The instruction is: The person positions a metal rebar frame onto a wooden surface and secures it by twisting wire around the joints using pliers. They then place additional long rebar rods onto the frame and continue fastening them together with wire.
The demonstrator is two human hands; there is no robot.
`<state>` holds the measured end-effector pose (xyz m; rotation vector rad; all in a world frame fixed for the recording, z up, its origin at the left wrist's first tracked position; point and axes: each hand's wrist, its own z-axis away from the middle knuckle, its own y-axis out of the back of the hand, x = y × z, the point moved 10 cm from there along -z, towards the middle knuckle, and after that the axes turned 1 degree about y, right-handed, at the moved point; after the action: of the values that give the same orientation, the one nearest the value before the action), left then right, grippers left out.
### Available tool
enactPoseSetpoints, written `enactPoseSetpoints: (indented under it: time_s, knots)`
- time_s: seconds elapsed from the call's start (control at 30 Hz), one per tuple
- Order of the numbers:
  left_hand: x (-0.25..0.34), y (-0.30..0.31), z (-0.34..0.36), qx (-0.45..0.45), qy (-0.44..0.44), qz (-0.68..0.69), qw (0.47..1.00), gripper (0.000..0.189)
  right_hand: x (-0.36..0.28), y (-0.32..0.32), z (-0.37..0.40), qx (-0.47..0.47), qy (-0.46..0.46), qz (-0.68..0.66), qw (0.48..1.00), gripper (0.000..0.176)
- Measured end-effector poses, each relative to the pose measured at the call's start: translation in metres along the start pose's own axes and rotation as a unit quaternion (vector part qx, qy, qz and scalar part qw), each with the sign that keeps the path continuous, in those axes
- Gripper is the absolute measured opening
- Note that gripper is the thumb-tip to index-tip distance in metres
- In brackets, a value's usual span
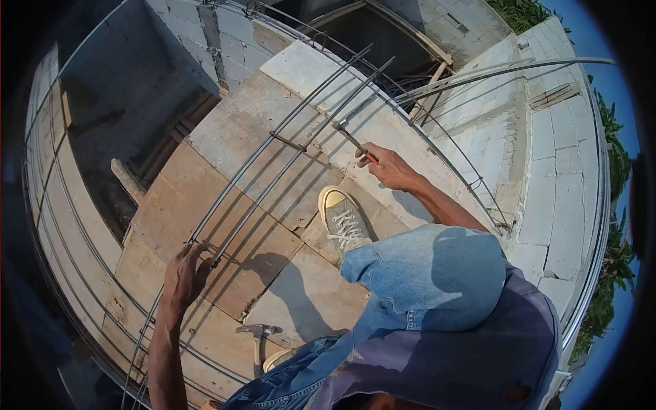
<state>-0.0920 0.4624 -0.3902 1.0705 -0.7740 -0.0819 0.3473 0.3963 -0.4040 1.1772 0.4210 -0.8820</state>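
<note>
My left hand (183, 275) is closed around the end of a tied rebar frame at the lower left, where a small cross stirrup sits. Two long parallel bars of this rebar cage (256, 171) run up and away across the boards, with another tied stirrup (287, 141) midway. My right hand (384, 166) grips a pair of pincers (354, 142) by the red handle. The metal head points up and left, apart from my fingers and close beside the bars. Below the bars, a hammer (257, 342) lies on the boards near my shoe.
I am on a deck of plywood panels (239, 116). More rebar (458, 147) runs along the right edge by a pale block wall (557, 137). Deep openings drop away at the left (102, 130) and top (342, 41). A broken timber piece (128, 181) sticks up at the left.
</note>
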Motion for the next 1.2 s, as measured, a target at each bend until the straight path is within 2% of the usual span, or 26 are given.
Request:
enactPoseSetpoints:
  time_s: [0.07, 0.13, 0.17, 0.23, 0.27, 0.33, 0.4, 0.5, 0.57, 0.7, 0.8, 0.87, 0.9, 0.97, 1.0, 1.07, 1.1, 1.13, 1.17, 1.2]
  knots:
    - [0.028, -0.026, -0.041, 0.015, -0.025, 0.009, 1.000, 0.034, 0.060, 0.059, -0.031, 0.069, 0.017, 0.157, 0.985, 0.039]
    - [0.059, -0.044, -0.079, 0.076, -0.067, 0.005, 0.995, 0.037, 0.100, 0.113, -0.052, 0.114, -0.026, 0.312, 0.943, 0.039]
    - [0.065, -0.062, -0.101, 0.077, -0.071, 0.001, 0.995, 0.037, 0.106, 0.130, -0.064, 0.118, -0.026, 0.310, 0.943, 0.039]
    - [0.069, -0.084, -0.128, 0.114, -0.048, 0.022, 0.992, 0.042, 0.112, 0.159, -0.070, 0.167, -0.039, 0.396, 0.902, 0.041]
    - [0.075, -0.091, -0.141, 0.108, -0.051, 0.020, 0.993, 0.042, 0.116, 0.166, -0.076, 0.167, -0.045, 0.392, 0.903, 0.041]
    - [0.076, -0.107, -0.159, 0.067, 0.002, 0.131, 0.989, 0.043, 0.109, 0.170, -0.085, 0.182, -0.017, 0.430, 0.884, 0.041]
    - [0.086, -0.105, -0.167, 0.079, -0.009, 0.119, 0.990, 0.037, 0.121, 0.173, -0.099, 0.161, -0.050, 0.416, 0.893, 0.043]
    - [0.083, -0.111, -0.173, 0.071, 0.008, 0.103, 0.992, 0.030, 0.118, 0.178, -0.109, 0.197, -0.005, 0.391, 0.899, 0.045]
    - [0.087, -0.111, -0.172, 0.106, -0.019, 0.052, 0.993, 0.027, 0.113, 0.181, -0.111, 0.203, 0.017, 0.408, 0.890, 0.045]
    - [0.084, -0.115, -0.173, 0.079, 0.000, 0.061, 0.995, 0.027, 0.121, 0.186, -0.118, 0.195, 0.018, 0.436, 0.879, 0.046]
    - [0.086, -0.116, -0.173, 0.086, -0.008, 0.071, 0.994, 0.027, 0.119, 0.189, -0.124, 0.197, 0.051, 0.480, 0.853, 0.046]
    - [0.085, -0.116, -0.173, 0.086, -0.001, 0.086, 0.993, 0.026, 0.119, 0.189, -0.128, 0.134, 0.031, 0.495, 0.858, 0.038]
    - [0.085, -0.116, -0.174, 0.086, -0.001, 0.084, 0.993, 0.026, 0.118, 0.191, -0.129, 0.135, 0.030, 0.494, 0.859, 0.038]
    - [0.085, -0.117, -0.174, 0.079, -0.003, 0.082, 0.993, 0.026, 0.106, 0.199, -0.129, 0.182, 0.091, 0.400, 0.894, 0.029]
    - [0.085, -0.118, -0.175, 0.077, -0.003, 0.081, 0.994, 0.026, 0.115, 0.201, -0.135, 0.182, 0.090, 0.398, 0.895, 0.029]
    - [0.088, -0.115, -0.175, 0.087, -0.017, 0.072, 0.993, 0.027, 0.144, 0.199, -0.148, 0.142, 0.086, 0.309, 0.937, 0.017]
    - [0.087, -0.117, -0.176, 0.086, -0.018, 0.071, 0.994, 0.027, 0.152, 0.192, -0.153, 0.073, -0.037, 0.281, 0.956, 0.024]
    - [0.083, -0.120, -0.176, 0.078, -0.010, 0.066, 0.995, 0.027, 0.150, 0.185, -0.152, 0.074, -0.038, 0.280, 0.956, 0.024]
    - [0.079, -0.123, -0.176, 0.072, -0.001, 0.062, 0.995, 0.027, 0.167, 0.174, -0.149, 0.057, -0.107, 0.091, 0.988, 0.032]
    - [0.079, -0.124, -0.177, 0.073, -0.001, 0.065, 0.995, 0.027, 0.182, 0.156, -0.144, 0.037, -0.173, -0.100, 0.979, 0.042]
